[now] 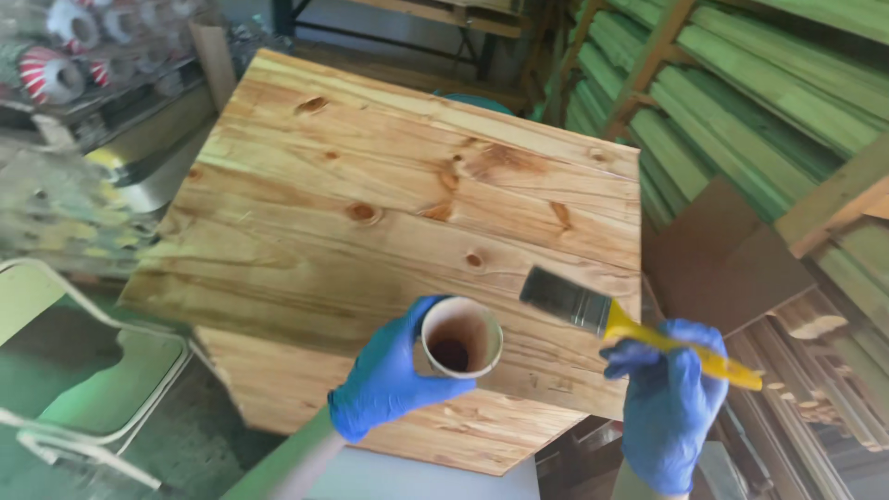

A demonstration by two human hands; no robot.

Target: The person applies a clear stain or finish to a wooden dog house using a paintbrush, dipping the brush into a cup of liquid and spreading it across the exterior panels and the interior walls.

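Here, left hand (pixel 384 380): wrapped around a paper cup (pixel 460 337) of dark stain.
Right hand (pixel 674 407): clenched on a yellow-handled paintbrush (pixel 611 319).
Underneath: knotty pine panel (pixel 389 213).

No labels, signs or screens in view. Only package-like items: row of rolls (pixel 54 74) at top left, round, red-and-white ends, wrapped in clear film, blurred, lying on shelf (pixel 139 88) beside wooden panel (pixel 398 213). Contents cannot be told.
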